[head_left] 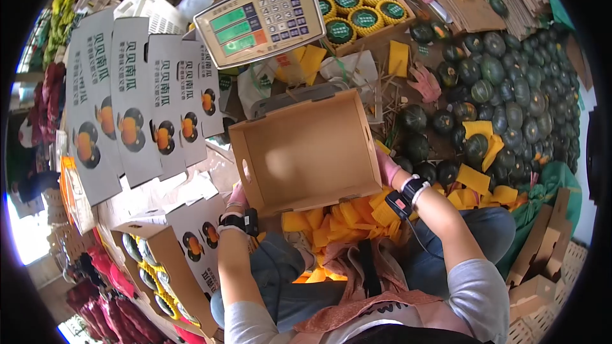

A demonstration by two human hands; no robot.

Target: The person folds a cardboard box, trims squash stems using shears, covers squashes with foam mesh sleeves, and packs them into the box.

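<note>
An open cardboard box [306, 153] with nothing inside is held in front of me, its brown interior facing up. My left hand [238, 199], in a pink glove, grips its left side near the hand hole. On the right side, my right hand [387, 167], also gloved in pink, is closed on the box wall; most fingers of both hands are hidden. Just beyond the box stands a scale with a lit display [258, 22]. Below the box lie many yellow foam net sleeves [344, 223].
Dark green pumpkins [494, 67] are heaped at right. Flattened printed cartons [131, 108] stand at left. One packed box of pumpkins [366, 18] sits behind the scale, another packed box [185, 286] at lower left. A loose pink glove [425, 83] lies near the heap.
</note>
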